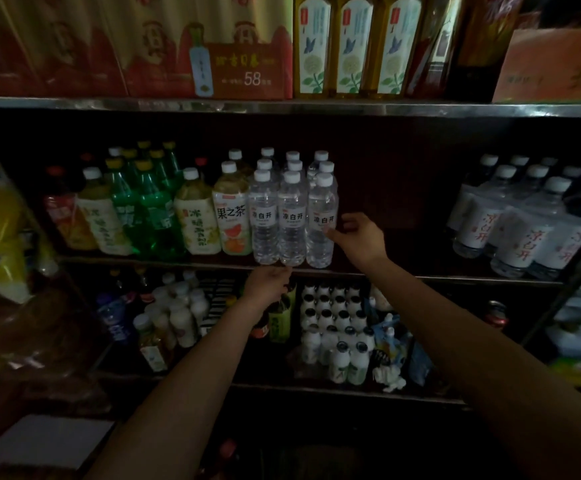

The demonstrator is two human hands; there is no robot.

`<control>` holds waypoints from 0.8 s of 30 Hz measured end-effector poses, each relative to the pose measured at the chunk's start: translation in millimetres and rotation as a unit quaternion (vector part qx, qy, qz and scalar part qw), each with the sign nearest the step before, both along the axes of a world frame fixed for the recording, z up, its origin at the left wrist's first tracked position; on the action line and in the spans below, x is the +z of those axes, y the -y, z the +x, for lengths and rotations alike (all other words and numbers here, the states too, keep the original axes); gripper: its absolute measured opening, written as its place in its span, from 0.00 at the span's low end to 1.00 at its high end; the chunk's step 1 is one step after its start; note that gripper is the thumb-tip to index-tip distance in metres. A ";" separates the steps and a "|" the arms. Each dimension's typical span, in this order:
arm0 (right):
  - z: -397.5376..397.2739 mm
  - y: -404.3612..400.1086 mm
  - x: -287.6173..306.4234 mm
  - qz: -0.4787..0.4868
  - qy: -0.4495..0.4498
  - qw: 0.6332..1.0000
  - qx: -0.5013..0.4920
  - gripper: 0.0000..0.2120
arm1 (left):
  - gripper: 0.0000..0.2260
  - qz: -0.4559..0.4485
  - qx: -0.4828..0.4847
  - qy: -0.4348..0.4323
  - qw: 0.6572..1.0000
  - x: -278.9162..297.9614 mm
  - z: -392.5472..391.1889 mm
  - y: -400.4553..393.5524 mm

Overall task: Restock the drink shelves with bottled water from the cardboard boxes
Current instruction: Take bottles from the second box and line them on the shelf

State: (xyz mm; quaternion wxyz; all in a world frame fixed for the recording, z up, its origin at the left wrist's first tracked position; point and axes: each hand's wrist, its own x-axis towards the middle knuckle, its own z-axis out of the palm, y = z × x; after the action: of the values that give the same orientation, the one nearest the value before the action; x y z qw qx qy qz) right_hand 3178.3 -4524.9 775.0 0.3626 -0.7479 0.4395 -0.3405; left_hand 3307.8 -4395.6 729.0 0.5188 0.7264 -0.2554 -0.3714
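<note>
My left hand point(269, 284) steadies the middle bottle's point(292, 216) base; my right hand point(360, 237), loosely curled, nudges the bottle point(321, 220) beside it, squaring the row.

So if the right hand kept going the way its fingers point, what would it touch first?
Probably the nearest water bottle: the right hand points left at its label, fingertips seemingly just touching it already, though depth is unclear.

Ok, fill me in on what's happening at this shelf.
A person is stocking water bottles on the middle shelf, lined up in three rows beside the tea bottles. The right hand touches the front right bottle with its fingertips, as if to straighten it. The left hand is at the shelf edge under the front middle bottle. The space to the right of the water is still bare. No cardboard box is clearly in view.
</note>
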 end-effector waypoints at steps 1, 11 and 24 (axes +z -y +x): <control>-2.4 -9.1 -1.4 0.000 0.000 1.000 -0.003 0.30 | 0.16 -0.002 -0.009 0.016 1.000 -0.5 1.9 -10.1; -76.0 -127.9 -32.6 0.026 -0.009 0.994 -0.103 0.28 | 0.12 0.006 -0.140 0.143 0.980 4.1 -12.2 -92.0; -295.5 -271.7 -69.0 0.046 -0.030 0.952 -0.303 0.23 | 0.16 -0.025 -0.376 0.144 0.915 -38.1 -226.9 -124.0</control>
State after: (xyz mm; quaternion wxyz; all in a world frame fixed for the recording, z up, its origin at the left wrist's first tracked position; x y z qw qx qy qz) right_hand 2882.9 -4253.2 706.0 0.2634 -0.5722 0.6711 -0.3910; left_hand 3080.9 -4271.5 690.9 0.3165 0.6096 -0.5906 -0.4236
